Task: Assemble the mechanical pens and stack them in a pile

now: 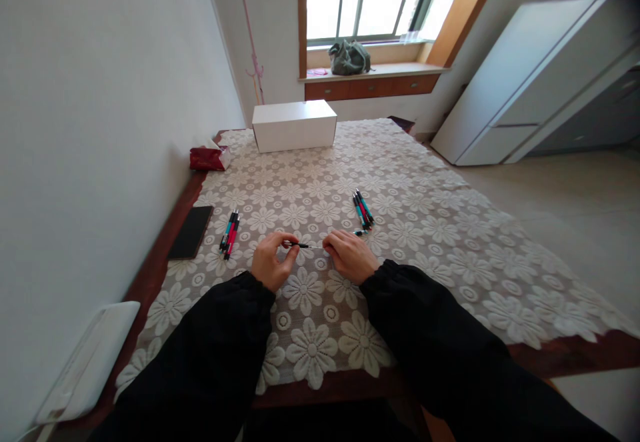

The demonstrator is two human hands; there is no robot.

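A lace-covered tabletop (425,229) fills the sunlit room. Both hands, left (270,262) and right (350,255), pinch a slim pen (303,245) between them, perhaps pulled apart. It looks light, stiff and best held by its ends. Pen bundles (229,232) (363,209) lie nearby.

This is a room in a home. A table (450,242) wears a white cloth with big flowers (310,349). A green bag (349,57) sits on the wooden window ledge (380,71). A white cupboard (525,89) stands by the wall, and a white box (294,125) rests on the table.
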